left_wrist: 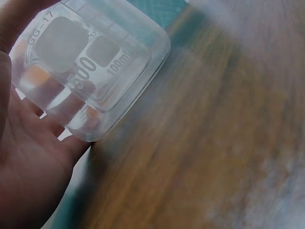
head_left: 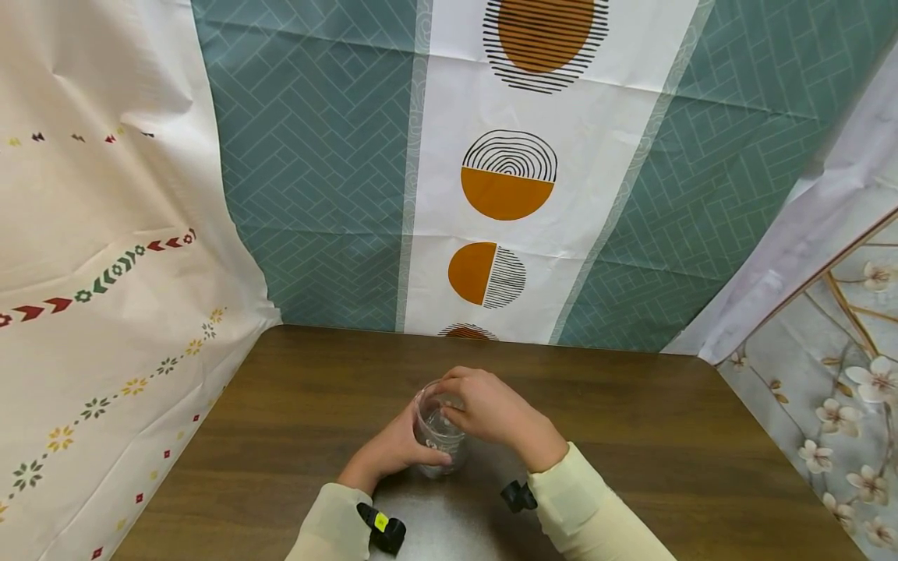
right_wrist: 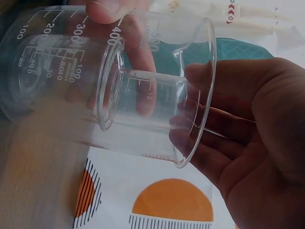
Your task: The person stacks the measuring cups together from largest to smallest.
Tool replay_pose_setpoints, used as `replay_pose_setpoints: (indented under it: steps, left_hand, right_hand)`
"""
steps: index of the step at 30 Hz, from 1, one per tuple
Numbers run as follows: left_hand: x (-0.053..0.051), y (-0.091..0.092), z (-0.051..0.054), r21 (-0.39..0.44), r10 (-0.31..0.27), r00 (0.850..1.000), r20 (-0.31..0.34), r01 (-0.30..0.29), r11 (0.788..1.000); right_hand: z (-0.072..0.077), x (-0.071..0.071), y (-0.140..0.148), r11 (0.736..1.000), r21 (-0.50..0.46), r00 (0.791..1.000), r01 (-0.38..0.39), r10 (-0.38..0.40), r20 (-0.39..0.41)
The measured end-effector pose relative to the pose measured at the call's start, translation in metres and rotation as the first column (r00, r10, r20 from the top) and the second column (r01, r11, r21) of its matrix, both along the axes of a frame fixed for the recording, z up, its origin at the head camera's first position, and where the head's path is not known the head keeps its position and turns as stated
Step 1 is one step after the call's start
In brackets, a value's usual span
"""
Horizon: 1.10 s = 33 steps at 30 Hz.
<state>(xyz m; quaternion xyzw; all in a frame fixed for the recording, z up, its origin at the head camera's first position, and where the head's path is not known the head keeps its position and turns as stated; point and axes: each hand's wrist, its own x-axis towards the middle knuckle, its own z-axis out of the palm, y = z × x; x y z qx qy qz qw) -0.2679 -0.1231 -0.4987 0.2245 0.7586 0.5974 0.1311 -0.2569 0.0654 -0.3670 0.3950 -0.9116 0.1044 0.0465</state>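
Observation:
A large clear glass beaker with white 500 markings stands on the table, tilt hard to tell. My left hand grips its side, thumb across the front and fingers behind. Inside it, in the right wrist view, a medium beaker marked up to 100 sits toward the bottom. A small beaker with 5 and 15 marks is within the large one's upper part, partly inside or against the medium beaker's rim. My right hand reaches over the large rim and pinches the small beaker's near end between thumb and fingers.
The dark wooden table extends around the hands, with a glare patch in front. A teal and white patterned cloth hangs behind it. A cream embroidered cloth borders the left, and a floral cloth the right.

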Motion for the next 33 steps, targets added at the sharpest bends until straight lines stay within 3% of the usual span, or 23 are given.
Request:
replay_pose_setpoints:
  steps: [17,33]
  left_hand:
    - [0.0042,0.0004,0.0043,-0.049,0.031,0.999,0.021,-0.03,0.998]
    - [0.0019,0.0002,0.0033,-0.048,0.016,1.0,0.016,-0.015,0.999]
  right_hand:
    - [-0.0013,-0.0002,-0.0001,1.0,0.006,0.999,-0.026,0.026,0.024]
    - [-0.0034,-0.0017,-0.0013,0.999,0.032,0.998,-0.04,0.038,0.049]
